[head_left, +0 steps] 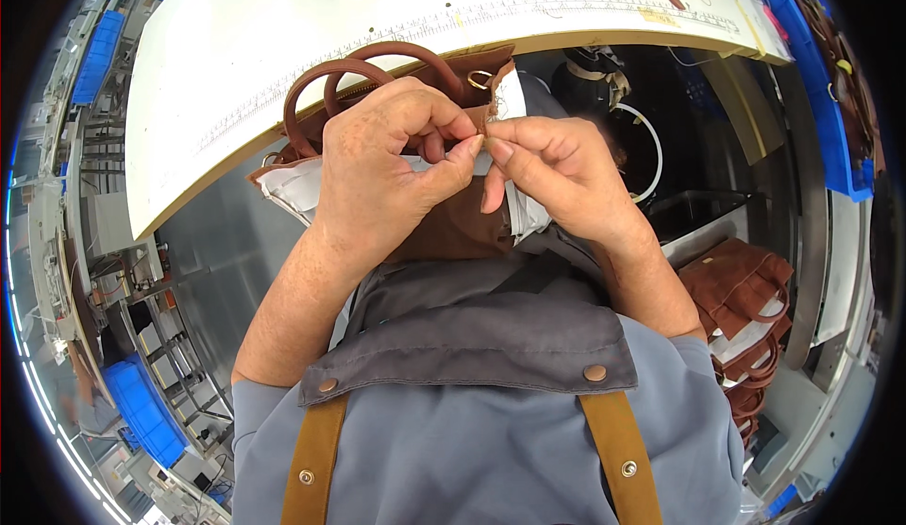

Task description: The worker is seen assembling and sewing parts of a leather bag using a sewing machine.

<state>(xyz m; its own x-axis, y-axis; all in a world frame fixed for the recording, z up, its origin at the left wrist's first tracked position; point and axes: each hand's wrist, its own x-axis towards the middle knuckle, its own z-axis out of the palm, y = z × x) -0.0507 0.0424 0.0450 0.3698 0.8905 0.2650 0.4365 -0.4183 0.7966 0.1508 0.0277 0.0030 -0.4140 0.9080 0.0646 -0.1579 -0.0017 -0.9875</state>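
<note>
A brown handbag [462,223] with two rounded handles [304,100] leans between my body and the table edge. Pale lining [511,94] shows along its raw, frayed side edge, near a gold-coloured metal ring [479,80]. My left hand [377,152] is closed in a pinch over that side edge. Fingertip to fingertip with it, my right hand [571,171] also pinches, thumb against forefinger. Whatever lies between the fingertips is too small to make out. My left hand covers part of the bag's opening.
Ahead is a white table [226,82] with ruler markings along its curved-looking edge. Several brown bags [741,289] are piled low at the right. A blue bin [845,162] with brown pieces stands at far right, and a white hose [653,148] loops below the table.
</note>
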